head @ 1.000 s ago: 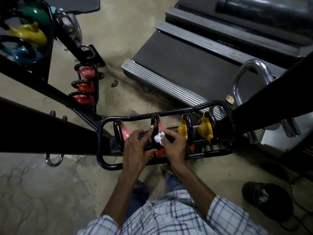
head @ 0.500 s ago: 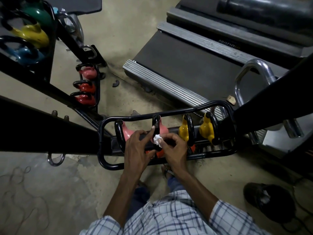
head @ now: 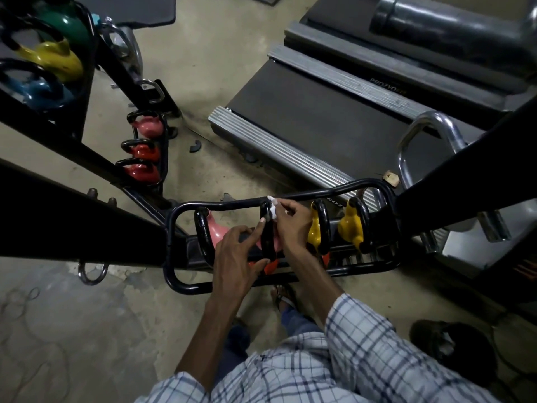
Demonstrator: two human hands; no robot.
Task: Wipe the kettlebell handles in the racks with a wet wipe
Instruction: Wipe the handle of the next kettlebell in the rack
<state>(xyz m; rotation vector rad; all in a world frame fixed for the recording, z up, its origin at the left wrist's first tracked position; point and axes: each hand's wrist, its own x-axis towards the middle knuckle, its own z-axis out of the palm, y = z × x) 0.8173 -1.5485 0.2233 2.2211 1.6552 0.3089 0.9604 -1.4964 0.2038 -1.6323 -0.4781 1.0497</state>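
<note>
A black tubular rack (head: pixel 186 286) in front of me holds several kettlebells with black handles. My right hand (head: pixel 293 225) pinches a small white wet wipe (head: pixel 272 209) against the top of the second pink kettlebell's handle (head: pixel 266 237). My left hand (head: pixel 235 257) rests on that kettlebell, its index finger laid along the handle's left side. The first pink kettlebell (head: pixel 216 232) stands to the left. Two yellow kettlebells (head: pixel 315 231) (head: pixel 353 226) stand to the right.
A second rack at the left carries pink and red kettlebells (head: pixel 143 149); green, yellow and blue ones (head: pixel 55 58) sit at top left. Black frame beams (head: pixel 72 222) cross left and right. A treadmill (head: pixel 334 112) lies behind. A dark shoe (head: pixel 447 344) sits on the floor.
My right hand has slid the wipe up the handle from its middle to its top by the rack's upper bar. My left hand stays on the kettlebell.
</note>
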